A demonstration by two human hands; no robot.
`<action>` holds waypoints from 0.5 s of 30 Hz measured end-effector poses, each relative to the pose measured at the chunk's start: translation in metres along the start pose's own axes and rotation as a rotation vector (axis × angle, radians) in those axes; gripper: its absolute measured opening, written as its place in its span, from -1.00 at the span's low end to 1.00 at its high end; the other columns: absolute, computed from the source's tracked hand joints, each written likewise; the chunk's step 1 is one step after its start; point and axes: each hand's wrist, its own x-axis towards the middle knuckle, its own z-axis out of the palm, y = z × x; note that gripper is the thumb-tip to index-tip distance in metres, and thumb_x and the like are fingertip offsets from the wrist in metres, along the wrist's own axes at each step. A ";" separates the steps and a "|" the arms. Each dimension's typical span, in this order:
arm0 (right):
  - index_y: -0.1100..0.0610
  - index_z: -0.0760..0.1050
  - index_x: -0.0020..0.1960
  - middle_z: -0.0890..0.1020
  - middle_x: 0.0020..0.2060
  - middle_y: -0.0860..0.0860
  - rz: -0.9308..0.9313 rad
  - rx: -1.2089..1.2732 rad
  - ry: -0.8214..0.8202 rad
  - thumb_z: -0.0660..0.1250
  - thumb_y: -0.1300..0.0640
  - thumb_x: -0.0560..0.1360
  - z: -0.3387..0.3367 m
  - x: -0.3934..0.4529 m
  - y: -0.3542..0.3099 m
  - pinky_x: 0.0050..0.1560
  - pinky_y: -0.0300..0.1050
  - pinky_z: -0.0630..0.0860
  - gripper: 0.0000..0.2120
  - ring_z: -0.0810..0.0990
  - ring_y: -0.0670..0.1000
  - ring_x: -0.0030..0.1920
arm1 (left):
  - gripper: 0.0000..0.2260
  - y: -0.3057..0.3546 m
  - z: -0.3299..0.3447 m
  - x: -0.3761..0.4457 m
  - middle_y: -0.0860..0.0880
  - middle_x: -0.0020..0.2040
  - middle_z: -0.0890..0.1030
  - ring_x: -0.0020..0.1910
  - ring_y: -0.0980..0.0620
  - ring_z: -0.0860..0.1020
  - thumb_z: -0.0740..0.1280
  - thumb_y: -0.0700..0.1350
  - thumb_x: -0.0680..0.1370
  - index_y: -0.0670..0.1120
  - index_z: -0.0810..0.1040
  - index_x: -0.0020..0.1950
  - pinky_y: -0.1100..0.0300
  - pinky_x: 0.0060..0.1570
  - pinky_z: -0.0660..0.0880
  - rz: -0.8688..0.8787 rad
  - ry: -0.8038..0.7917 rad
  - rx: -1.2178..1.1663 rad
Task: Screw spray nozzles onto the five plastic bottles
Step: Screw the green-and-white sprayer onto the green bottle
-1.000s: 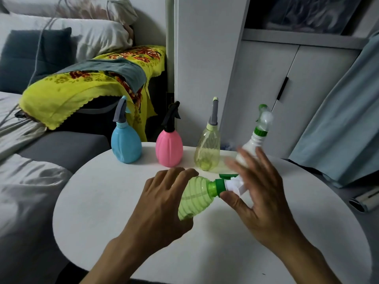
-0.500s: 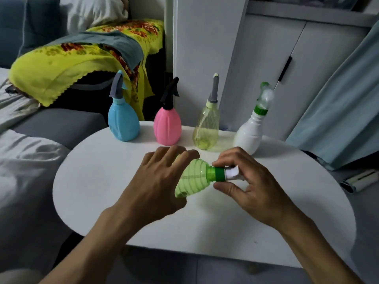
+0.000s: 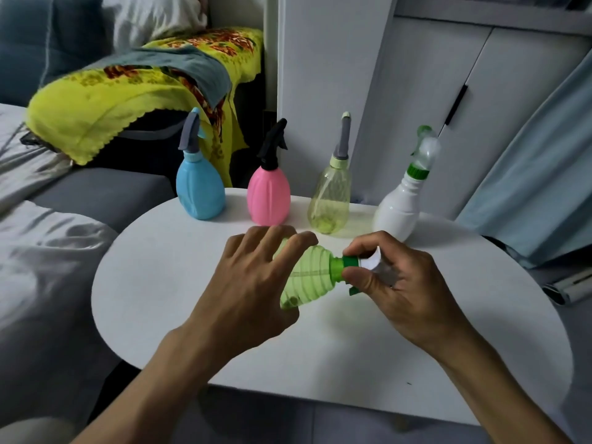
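Observation:
My left hand (image 3: 253,283) grips a ribbed light-green bottle (image 3: 309,277), held tilted above the round white table (image 3: 198,341) with its neck pointing right. My right hand (image 3: 394,283) is closed around the green-collared white spray nozzle (image 3: 355,262) at that neck; most of the nozzle is hidden in the hand. Along the table's far edge stand a blue bottle (image 3: 200,190), a pink bottle (image 3: 269,193), a clear yellowish bottle (image 3: 330,200) and a white bottle (image 3: 400,209), each upright with a nozzle on top.
A grey sofa (image 3: 96,193) with a yellow floral cloth (image 3: 105,97) lies left and behind the table. White cabinet doors (image 3: 432,91) stand behind it, and a pale blue curtain (image 3: 544,174) hangs at the right.
My right hand has shifted its hold on the nozzle collar, the thumb now below it and a green trigger tip showing under the hand. The camera has moved a little closer.

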 end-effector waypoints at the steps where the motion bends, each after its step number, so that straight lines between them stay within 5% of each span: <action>1: -0.08 0.50 0.02 0.61 -0.10 -0.19 0.025 0.023 -0.012 0.28 -0.30 0.49 0.001 0.000 0.001 -0.22 0.10 0.65 -0.68 0.67 0.02 -0.16 | -0.24 0.001 0.001 0.000 -0.09 0.25 0.53 0.18 -0.18 0.49 0.57 -0.03 0.22 0.02 0.34 0.36 -0.09 0.06 0.49 0.000 -0.004 0.009; 8: -0.20 0.41 0.14 0.55 0.08 -0.25 0.074 0.038 -0.082 0.43 -0.16 0.45 -0.001 -0.005 0.007 -0.13 0.01 0.65 -0.67 0.64 -0.03 -0.04 | -0.22 0.005 0.002 0.001 -0.13 0.23 0.55 0.17 -0.22 0.51 0.60 -0.04 0.20 -0.02 0.36 0.35 -0.12 0.06 0.49 -0.005 -0.005 0.065; 15: -0.15 0.45 0.06 0.54 -0.07 -0.34 0.129 0.046 -0.069 0.25 -0.40 0.43 0.000 -0.004 0.003 -0.25 0.00 0.68 -0.61 0.65 -0.10 -0.16 | -0.25 0.007 0.005 0.001 -0.16 0.24 0.54 0.17 -0.25 0.50 0.58 -0.07 0.21 -0.04 0.38 0.35 -0.14 0.06 0.48 0.013 -0.003 0.126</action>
